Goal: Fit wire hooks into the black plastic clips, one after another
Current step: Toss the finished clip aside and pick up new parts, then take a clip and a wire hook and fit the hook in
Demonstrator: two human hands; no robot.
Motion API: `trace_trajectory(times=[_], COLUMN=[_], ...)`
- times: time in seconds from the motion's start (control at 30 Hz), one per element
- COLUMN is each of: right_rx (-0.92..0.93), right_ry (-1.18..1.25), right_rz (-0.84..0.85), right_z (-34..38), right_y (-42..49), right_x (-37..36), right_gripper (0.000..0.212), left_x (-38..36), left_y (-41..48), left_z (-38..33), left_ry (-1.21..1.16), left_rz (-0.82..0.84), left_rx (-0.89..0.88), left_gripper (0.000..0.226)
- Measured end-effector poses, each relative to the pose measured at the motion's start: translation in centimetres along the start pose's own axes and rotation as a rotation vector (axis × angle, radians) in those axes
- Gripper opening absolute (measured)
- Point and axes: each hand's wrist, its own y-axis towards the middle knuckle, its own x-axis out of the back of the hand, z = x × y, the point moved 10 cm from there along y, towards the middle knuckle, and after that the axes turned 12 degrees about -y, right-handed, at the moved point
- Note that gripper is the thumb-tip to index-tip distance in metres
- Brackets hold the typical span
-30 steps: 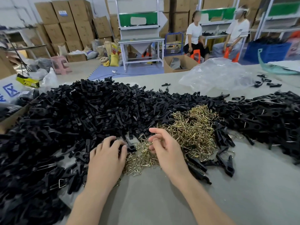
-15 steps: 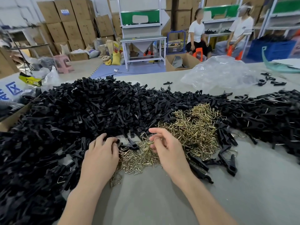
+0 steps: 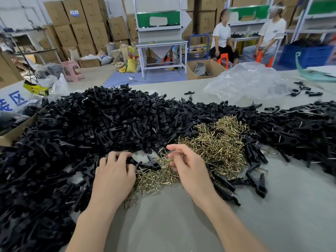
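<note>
A broad heap of black plastic clips point(image 3: 94, 128) covers the left and far side of the grey table point(image 3: 272, 215). A pile of brass-coloured wire hooks point(image 3: 218, 142) lies in the middle, in front of the heap. My left hand point(image 3: 114, 175) grips one black clip point(image 3: 149, 163) whose tip sticks out to the right over the hooks. My right hand point(image 3: 189, 168) hovers over the near edge of the hook pile, its fingers curled and pinching a wire hook point(image 3: 164, 151) close to the clip's tip.
Several clips with hooks fitted point(image 3: 256, 180) lie to the right of my right hand. A crumpled clear plastic bag point(image 3: 247, 82) lies at the table's far side. A cardboard box point(image 3: 11, 131) stands at the left edge. Two people sit beyond the table.
My left hand has drawn a black clip out of the heap and now holds it over the hooks. My right hand stays at the pile's near edge, fingers working a hook.
</note>
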Motion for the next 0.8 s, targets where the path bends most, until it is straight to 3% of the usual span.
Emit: trace_trajectory(times=[0.23, 0.4, 0.57, 0.8], right_rx=[0.006, 0.013, 0.015, 0.017], right_ry=[-0.005, -0.014, -0.016, -0.018], right_rz=[0.007, 0.009, 0.008, 0.008], right_z=[0.18, 0.24, 0.28, 0.43], right_y=[-0.10, -0.14, -0.21, -0.18], right_x=[-0.02, 0.01, 0.02, 0.02], right_gripper=[0.039, 0.040, 0.041, 0.042], left_x=[-0.32, 0.13, -0.33, 0.10], left_y=[0.00, -0.13, -0.10, 0.39], left_z=[-0.20, -0.12, -0.60, -0.37], left_ry=[0.005, -0.056, 0.026, -0.227], left_rz=[0.059, -0.002, 0.019, -0.060], left_rx=[-0.016, 0.013, -0.086, -0.063], left_gripper=[0.040, 0.012, 0.027, 0.023])
